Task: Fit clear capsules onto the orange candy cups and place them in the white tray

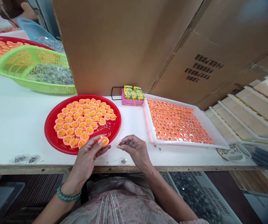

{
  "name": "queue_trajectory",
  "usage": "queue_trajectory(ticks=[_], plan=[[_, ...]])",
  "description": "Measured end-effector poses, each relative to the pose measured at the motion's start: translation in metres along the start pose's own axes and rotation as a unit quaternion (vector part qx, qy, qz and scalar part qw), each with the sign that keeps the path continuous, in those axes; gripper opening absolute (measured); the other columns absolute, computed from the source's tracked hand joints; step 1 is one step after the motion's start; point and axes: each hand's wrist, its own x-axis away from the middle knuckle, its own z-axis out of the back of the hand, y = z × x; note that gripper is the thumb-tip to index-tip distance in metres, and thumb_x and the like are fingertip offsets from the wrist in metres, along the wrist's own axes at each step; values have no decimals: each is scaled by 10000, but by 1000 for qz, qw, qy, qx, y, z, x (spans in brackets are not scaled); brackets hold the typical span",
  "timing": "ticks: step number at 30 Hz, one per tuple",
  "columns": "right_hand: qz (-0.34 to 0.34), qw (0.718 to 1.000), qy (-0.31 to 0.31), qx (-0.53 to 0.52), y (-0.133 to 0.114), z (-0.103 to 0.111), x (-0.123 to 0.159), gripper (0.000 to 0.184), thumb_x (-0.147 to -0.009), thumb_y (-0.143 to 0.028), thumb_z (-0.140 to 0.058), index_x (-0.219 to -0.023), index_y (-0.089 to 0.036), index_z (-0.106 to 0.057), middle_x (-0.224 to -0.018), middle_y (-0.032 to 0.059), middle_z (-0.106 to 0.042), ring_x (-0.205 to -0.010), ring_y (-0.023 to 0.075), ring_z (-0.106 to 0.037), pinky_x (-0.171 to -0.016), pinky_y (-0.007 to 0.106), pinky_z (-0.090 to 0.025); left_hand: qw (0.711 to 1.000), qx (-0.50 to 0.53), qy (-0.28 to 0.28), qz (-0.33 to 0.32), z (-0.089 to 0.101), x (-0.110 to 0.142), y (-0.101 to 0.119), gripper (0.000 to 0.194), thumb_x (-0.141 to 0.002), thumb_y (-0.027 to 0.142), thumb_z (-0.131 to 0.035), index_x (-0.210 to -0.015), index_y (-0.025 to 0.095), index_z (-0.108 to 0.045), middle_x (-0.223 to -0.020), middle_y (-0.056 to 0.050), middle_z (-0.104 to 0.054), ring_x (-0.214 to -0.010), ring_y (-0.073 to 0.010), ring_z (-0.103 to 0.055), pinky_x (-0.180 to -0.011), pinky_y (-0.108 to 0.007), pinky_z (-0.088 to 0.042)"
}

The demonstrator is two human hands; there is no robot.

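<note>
My left hand holds a small orange cup-shaped piece by its edge, with yellow bits inside, over the front rim of a round red tray. Many like pieces sit on that tray. To the right, my right hand is closed in a pinch just above the white table. Something tiny and dark shows at its fingertips, too small to name. On the table between and below the hands lies a small clear round cover with dark bits in it.
A white tray of orange pieces under clear covers stands right. Behind are a pink basket of yellow packets and a cardboard wall. A green basket holds clear parts. A co-worker's gloved hand is far left.
</note>
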Motion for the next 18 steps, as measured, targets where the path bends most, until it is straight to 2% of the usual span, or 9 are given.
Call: queue_trajectory(ticks=[6,11,18], plan=[[2,997,-32,70,2,0,-5,237,-614,-283,-797,-731,-165,-627,-693,-8,-656,-666,122,-621,-680,258,-513,999,-22,-44,9,-1,1,-2,387,-730,321,-721,-1071,174,-610,-998,-40,-694,-900,-185,-651,-887,-311,-505],[-9,991,-71,113,0,0,-10,291,-611,-372,-789,-705,-167,-605,-683,6,-654,-661,146,-633,-681,291,-529,997,-44,-66,10,1,1,-4,422,-739,333,-714,-1113,166,-614,-1020,-44,-686,-883,-174,-649,-901,-317,-502],[73,952,-75,286,-9,-2,-13,230,-702,-348,-730,-739,-170,-588,-692,-1,-639,-627,114,-577,-587,229,-459,996,-33,-78,10,4,1,-4,393,-757,336,-699,-1109,177,-621,-1019,-42,-689,-895,-170,-643,-891,-309,-508]])
